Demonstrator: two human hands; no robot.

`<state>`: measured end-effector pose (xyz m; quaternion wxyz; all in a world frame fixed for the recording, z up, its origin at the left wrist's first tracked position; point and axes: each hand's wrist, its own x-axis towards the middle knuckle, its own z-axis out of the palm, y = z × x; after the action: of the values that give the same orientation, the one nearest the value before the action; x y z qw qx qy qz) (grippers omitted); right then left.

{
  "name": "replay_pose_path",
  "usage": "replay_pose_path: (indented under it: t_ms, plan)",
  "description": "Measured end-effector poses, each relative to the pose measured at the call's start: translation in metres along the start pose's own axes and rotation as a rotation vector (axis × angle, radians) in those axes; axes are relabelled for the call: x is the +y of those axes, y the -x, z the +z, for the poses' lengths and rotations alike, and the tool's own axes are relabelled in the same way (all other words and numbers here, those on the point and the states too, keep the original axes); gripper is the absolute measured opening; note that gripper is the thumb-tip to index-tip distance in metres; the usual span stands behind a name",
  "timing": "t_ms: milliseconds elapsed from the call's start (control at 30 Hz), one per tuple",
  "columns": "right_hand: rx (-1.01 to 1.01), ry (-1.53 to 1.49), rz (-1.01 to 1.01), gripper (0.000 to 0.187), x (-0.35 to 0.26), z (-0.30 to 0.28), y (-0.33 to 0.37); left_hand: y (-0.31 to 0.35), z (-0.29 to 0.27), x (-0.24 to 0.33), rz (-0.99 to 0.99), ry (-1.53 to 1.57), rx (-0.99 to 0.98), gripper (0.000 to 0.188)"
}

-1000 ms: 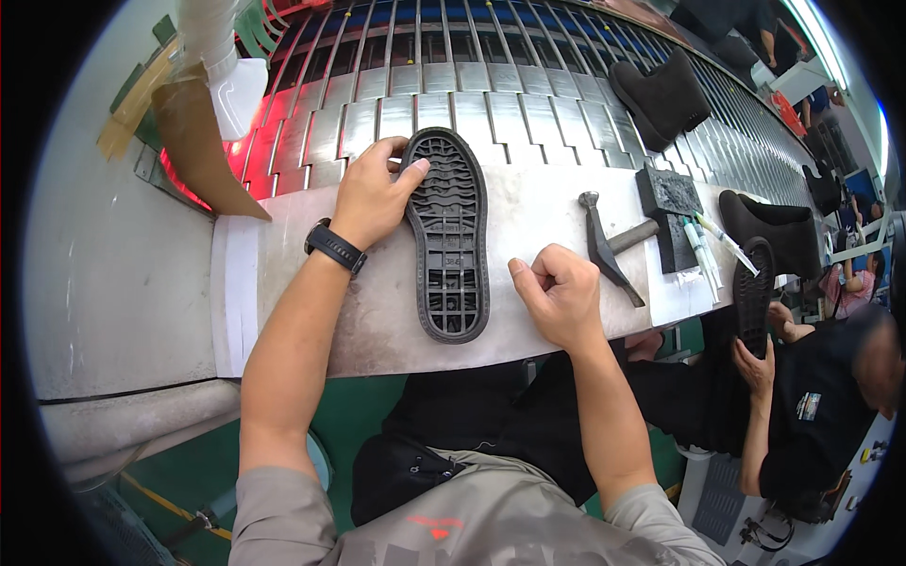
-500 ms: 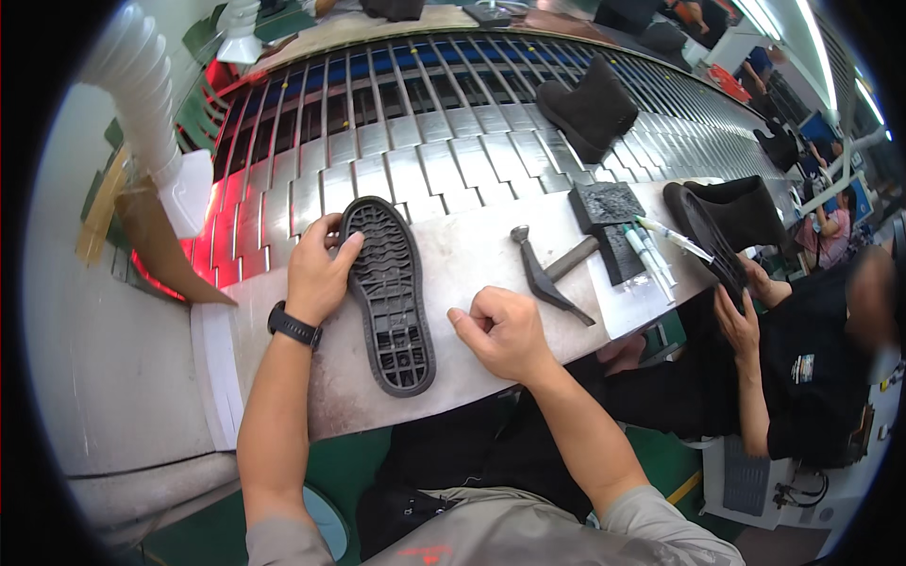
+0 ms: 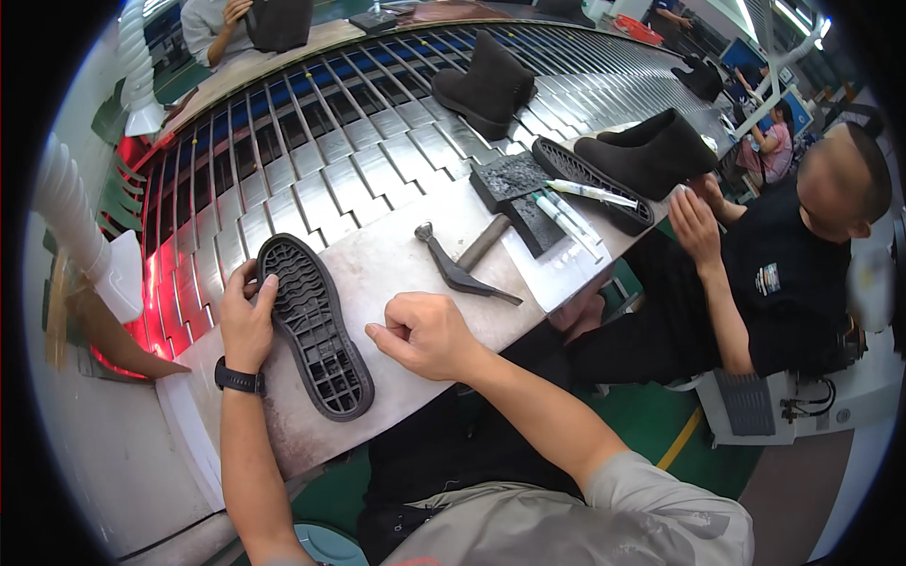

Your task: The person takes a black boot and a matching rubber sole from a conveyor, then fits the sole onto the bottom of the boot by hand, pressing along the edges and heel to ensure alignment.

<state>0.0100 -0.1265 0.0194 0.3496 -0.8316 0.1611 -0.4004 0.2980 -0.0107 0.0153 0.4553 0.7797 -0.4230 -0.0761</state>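
A black rubber shoe sole lies tread up on the grey worktop. My left hand rests on its left edge, fingers over the rim near the toe; a black watch sits on that wrist. Just right of the sole, my right hand lies on the worktop in a loose fist, and I cannot see anything in it. A hammer with a wooden handle lies a little beyond my right hand.
A slatted metal conveyor carries a black boot. To the right are dark blocks, white tubes, another sole and a boot. A seated person in black reaches toward that boot. A white hose stands left.
My view has swung to the right, so the sole and hands sit further left. Left hand stays on the sole; right fist stays beside it. The neighbour's hand has moved to the boot.
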Motion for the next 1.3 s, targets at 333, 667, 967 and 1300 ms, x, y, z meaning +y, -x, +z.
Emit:
replay_pose_path:
  t_ms: [333,667,967,1300]
  plan:
    - [0.014,-0.006,-0.009,0.04,0.0,0.0,0.0,-0.001,-0.001,-0.003,0.042,0.022,-0.012,0.051]
    - [-0.031,-0.028,0.036,0.037,0.0,-0.002,0.0,0.003,-0.003,0.011,0.047,0.034,0.003,0.05]
    - [-0.049,-0.038,0.065,0.039,-0.005,-0.004,-0.003,0.002,-0.001,0.011,0.045,0.001,0.051,0.052]
    - [-0.045,-0.043,0.053,0.039,-0.006,-0.005,-0.002,0.004,-0.004,0.015,0.077,-0.042,0.05,0.053]
